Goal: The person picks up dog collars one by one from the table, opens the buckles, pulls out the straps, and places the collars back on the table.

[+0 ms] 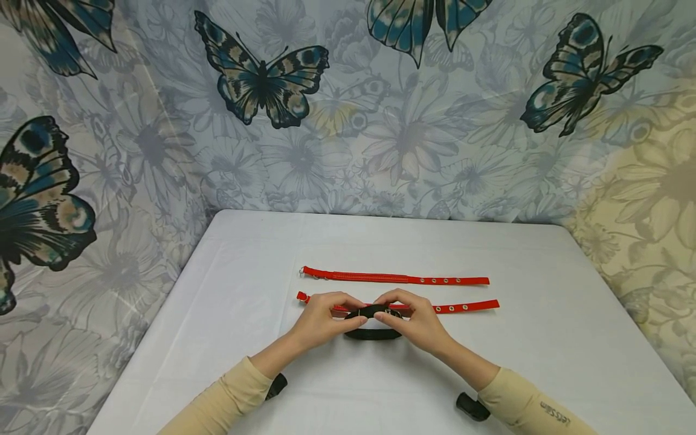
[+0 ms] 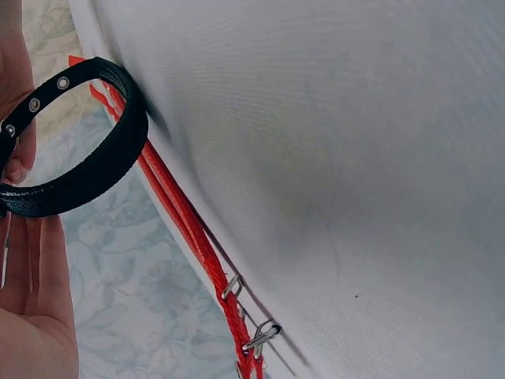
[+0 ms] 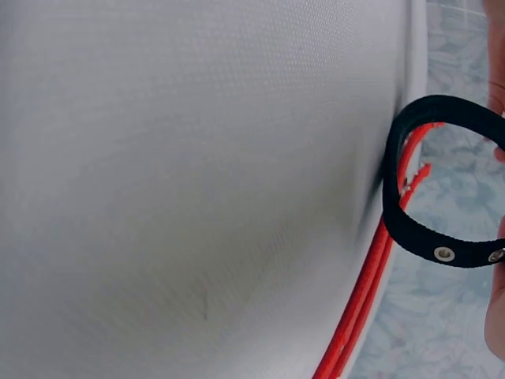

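Note:
A black collar (image 1: 373, 334) with metal eyelets is bent round into a loop, held just over the near side of the red collars. My left hand (image 1: 321, 317) pinches its upper part between thumb and fingers. From the other side my right hand (image 1: 421, 320) pinches the same part, near the buckle and eyelets. In the left wrist view the looped collar (image 2: 102, 170) shows several eyelets; in the right wrist view the loop (image 3: 394, 185) looks closed, though its joined ends are partly hidden by the fingers.
Two red collars lie stretched side to side on the white table (image 1: 261, 241): the far one (image 1: 370, 277) is fully seen, the near one (image 1: 464, 307) partly behind the hands. Metal rings (image 2: 260, 338) show at their left ends. Butterfly-patterned cloth (image 1: 304, 157) stands behind the table.

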Available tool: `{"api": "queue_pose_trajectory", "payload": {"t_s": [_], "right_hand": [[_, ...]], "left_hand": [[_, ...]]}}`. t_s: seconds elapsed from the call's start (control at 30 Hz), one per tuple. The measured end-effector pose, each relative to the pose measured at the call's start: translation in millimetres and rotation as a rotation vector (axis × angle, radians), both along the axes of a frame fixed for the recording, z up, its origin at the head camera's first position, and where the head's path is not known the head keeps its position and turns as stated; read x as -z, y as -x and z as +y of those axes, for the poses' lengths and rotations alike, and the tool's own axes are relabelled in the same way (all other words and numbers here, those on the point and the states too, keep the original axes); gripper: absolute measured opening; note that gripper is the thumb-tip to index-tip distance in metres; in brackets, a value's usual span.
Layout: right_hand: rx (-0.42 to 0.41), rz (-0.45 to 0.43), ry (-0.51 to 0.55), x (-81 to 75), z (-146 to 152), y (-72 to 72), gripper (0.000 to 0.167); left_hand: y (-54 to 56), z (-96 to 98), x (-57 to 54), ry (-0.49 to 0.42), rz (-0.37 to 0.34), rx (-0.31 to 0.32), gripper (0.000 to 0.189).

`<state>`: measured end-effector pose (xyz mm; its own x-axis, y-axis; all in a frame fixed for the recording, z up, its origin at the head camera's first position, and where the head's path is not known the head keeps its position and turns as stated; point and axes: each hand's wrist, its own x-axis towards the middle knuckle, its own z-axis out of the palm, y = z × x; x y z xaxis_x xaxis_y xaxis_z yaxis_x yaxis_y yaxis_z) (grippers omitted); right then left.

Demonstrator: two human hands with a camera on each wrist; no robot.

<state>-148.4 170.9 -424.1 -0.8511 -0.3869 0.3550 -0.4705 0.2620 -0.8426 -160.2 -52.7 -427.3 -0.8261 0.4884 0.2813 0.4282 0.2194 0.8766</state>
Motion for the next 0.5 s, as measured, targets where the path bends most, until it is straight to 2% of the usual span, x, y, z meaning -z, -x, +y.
{"api": "queue_pose_trajectory", "payload": {"t_s": [0.1, 0.17, 0.33, 0.5], "right_hand": [[-0.017, 0.017, -0.013, -0.4, 0, 0.7, 0.019], [-0.035, 0.034, -0.028, -1.7, -1, 1.5, 0.02], [-0.058, 0.064, -0.054, -7.0, -4, 2.7, 0.022], [-0.05, 0.136, -0.095, -11.0, -8, 1.4, 0.023]], "left_hand": [[-4.1, -0.1, -7.6, -0.008, 0.018, -0.006, 0.018], [-5.3, 0.0, -8.7, -0.01, 0.027, -0.011, 0.018], [-5.9, 0.2, -7.0, -0.012, 0.025, -0.014, 0.017], [-5.8, 0.6, -6.1, -0.018, 0.028, -0.003, 0.018]]}}
